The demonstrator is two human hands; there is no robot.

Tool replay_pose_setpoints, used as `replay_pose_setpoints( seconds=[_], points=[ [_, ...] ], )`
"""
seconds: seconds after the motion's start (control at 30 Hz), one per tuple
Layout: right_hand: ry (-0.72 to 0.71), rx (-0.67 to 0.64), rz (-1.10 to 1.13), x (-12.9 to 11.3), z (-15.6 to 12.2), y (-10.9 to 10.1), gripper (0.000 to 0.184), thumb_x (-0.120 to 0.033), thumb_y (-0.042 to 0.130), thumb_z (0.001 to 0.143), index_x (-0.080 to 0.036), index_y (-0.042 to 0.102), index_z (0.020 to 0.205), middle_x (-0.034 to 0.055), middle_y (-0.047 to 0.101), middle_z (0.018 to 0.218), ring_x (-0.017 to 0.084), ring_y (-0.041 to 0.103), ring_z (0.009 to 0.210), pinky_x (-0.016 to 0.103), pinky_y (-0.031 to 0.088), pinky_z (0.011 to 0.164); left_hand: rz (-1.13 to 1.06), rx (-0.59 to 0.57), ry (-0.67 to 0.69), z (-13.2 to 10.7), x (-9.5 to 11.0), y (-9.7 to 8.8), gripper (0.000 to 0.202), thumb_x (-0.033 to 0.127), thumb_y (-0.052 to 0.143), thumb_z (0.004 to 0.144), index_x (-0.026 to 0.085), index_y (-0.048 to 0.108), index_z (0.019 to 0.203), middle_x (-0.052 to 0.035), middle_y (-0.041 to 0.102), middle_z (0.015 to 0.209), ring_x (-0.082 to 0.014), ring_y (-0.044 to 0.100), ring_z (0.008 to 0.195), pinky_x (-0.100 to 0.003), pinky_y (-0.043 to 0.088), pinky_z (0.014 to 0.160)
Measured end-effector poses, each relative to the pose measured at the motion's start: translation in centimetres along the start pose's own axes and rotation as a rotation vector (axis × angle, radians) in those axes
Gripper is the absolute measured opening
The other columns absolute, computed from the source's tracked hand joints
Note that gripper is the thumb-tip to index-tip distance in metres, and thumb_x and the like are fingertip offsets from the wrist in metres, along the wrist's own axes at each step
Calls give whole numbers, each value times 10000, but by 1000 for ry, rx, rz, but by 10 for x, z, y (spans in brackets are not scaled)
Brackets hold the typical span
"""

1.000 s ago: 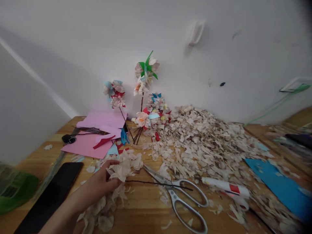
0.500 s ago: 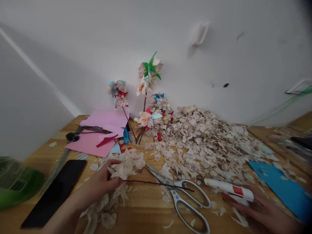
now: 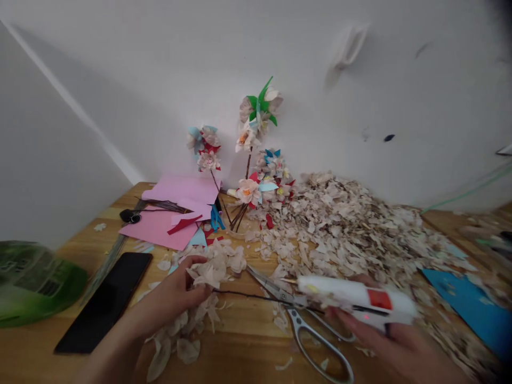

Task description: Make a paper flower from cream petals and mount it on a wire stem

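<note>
cream petal flower (image 3: 208,273) on thin dark stem (image 3: 248,296): pinched in left hand (image 3: 176,293), steadied low over wooden table (image 3: 240,357). white glue gun (image 3: 356,301): gripped by right hand (image 3: 384,341), nozzle aimed toward flower. scissors (image 3: 304,325) lying between.

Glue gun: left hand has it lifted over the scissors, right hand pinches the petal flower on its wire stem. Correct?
Hands swapped. The head view shows the right hand holding the glue gun over the scissors, while the left hand pinches the petal flower on its wire stem.
</note>
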State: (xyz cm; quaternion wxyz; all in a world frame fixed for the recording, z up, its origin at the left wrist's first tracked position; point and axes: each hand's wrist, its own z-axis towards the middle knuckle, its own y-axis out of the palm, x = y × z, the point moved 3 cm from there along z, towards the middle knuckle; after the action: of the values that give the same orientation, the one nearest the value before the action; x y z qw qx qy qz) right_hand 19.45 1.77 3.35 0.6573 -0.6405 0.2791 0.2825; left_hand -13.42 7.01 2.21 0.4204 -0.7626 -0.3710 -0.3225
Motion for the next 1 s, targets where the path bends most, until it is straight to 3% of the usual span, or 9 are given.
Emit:
replay_pose_setpoints(
  seconds=[0.1,0.23,0.4,0.53,0.67,0.8,1.0],
  points=[
    [-88,-199,127,-44,4,30,215,-405,537,784,-252,670,857,6,722,766,206,670,689,262,553,633,-7,0,6,1,-3,0,574,411,560,717,193,351,1205,85,460,589,-152,451,553,-263,308,535],
    [-160,-256,41,-66,9,54,152,-359,542,781,-231,624,786,4,672,674,176,620,589,245,496,534,-35,1,11,0,-3,0,573,413,579,700,195,385,1194,49,565,642,-170,529,591,-267,347,547],
    [-244,-296,-62,-68,13,70,112,-318,523,809,-228,569,760,-11,633,669,153,584,588,231,455,538,-98,-3,24,0,1,2,567,388,593,686,195,397,1182,0,640,741,-199,590,672,-276,384,564],
    [-205,-283,-55,-68,15,76,40,-274,564,769,-241,583,781,-29,639,655,146,581,561,218,444,517,-78,0,1,-1,3,3,587,358,593,668,180,371,1181,45,553,656,-172,526,606,-271,350,547],
    [-226,-247,-134,-63,15,82,112,-273,588,741,-253,611,849,-12,655,710,169,595,593,251,452,549,-8,40,-22,-4,7,2,564,348,571,655,178,401,1165,94,425,574,-143,440,533,-258,294,509],
    [-279,-186,-197,-59,15,86,55,-280,584,732,-243,607,766,5,635,683,188,592,595,280,447,555,7,53,-24,-4,10,2,556,344,571,643,178,417,1151,86,442,590,-137,440,526,-256,287,499],
    [-313,-141,-154,-61,15,86,50,-254,578,733,-251,577,783,-2,627,715,183,593,636,275,454,588,-12,16,-23,-3,7,4,582,347,575,646,184,379,1170,87,440,595,-142,436,531,-258,297,506]
  ],
)
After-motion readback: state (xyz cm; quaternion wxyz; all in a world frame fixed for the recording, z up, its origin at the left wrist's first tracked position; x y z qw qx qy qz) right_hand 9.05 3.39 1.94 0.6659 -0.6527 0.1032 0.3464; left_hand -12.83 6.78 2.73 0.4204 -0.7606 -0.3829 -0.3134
